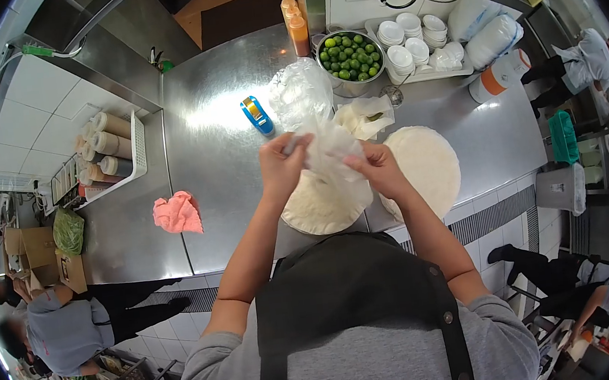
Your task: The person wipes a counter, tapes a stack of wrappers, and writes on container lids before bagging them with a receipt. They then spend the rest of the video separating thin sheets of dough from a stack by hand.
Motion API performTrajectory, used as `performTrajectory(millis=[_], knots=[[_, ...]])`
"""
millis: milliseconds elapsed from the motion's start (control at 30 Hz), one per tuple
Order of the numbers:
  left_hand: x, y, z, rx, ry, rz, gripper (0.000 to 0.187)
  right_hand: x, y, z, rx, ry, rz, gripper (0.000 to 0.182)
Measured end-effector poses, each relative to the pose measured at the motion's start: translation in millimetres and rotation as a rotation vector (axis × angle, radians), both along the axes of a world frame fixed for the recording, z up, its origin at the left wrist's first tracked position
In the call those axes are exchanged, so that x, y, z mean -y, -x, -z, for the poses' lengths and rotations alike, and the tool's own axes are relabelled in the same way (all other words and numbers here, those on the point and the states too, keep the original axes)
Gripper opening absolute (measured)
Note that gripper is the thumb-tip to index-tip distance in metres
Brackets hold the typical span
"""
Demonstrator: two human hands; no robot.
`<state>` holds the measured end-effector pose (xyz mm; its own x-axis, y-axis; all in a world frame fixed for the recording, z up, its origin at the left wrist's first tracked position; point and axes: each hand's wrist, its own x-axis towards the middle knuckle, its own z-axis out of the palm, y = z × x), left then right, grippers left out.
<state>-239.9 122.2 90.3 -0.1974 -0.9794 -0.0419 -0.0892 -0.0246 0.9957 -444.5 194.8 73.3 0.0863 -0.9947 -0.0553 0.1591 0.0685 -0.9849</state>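
Observation:
My left hand (283, 166) and my right hand (380, 171) are both closed on a thin, clear plastic bag (330, 146), pinching it at either side. The bag is raised over a round, pale, flat stack (321, 210) that looks like tortillas or dough discs, and hides its far part. Right of that, close to my right hand, lies a larger pale round (425, 170) of similar look. Beyond the bag sit another crumpled clear plastic bag (301, 90) and an opened wrapper (364, 117) with something pale and green in it. A blue tape dispenser (257, 117) stands beyond my left hand.
On the steel counter (220, 162) lies a pink cloth (178, 213). At the back are sauce bottles (298, 31), a pot of limes (350, 57) and a tray of lidded white cups (415, 37). A white basket (139, 152) holds bottles at left. Several people work nearby.

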Motion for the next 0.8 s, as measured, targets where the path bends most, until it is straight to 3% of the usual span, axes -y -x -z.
performTrajectory(millis=[133,200,267,333,400,467,500,567,733,800], knots=[[7.9,-9.5,6.4,-0.002,0.082,-0.192,0.018,-4.0,15.5,13.8,0.159,-0.103,0.179,0.022],[4.7,-11.3,5.2,0.047,0.086,-0.070,0.016,-4.6,22.8,23.6,0.135,-0.150,0.136,0.024],[-1.3,-8.3,1.6,0.075,0.040,0.004,0.016,-2.4,25.2,29.0,-0.196,-0.130,-0.012,0.024],[-5.1,-2.5,1.5,0.099,-0.005,0.085,0.016,3.6,13.6,22.5,-0.130,-0.120,0.084,0.024],[-6.8,1.7,2.7,0.141,0.246,0.193,0.016,13.6,-1.0,18.8,-0.064,-0.109,0.182,0.025],[-8.1,-0.3,2.5,0.146,0.173,0.230,0.016,25.4,-9.7,17.4,-0.045,0.001,0.284,0.024],[-7.9,-1.5,0.8,0.152,0.100,0.261,0.016,28.2,-6.6,20.1,-0.045,0.002,0.285,0.024],[-6.5,-3.9,-4.7,0.130,0.129,0.253,0.016,32.5,-0.8,27.8,-0.123,0.017,0.042,0.022],[-1.0,-25.4,-7.4,0.187,0.164,0.279,0.016,28.8,-15.1,10.4,-0.019,-0.006,0.042,0.013],[6.2,-38.5,3.4,0.154,0.078,0.089,0.014,28.2,-11.6,15.5,-0.025,-0.036,0.065,0.012]])
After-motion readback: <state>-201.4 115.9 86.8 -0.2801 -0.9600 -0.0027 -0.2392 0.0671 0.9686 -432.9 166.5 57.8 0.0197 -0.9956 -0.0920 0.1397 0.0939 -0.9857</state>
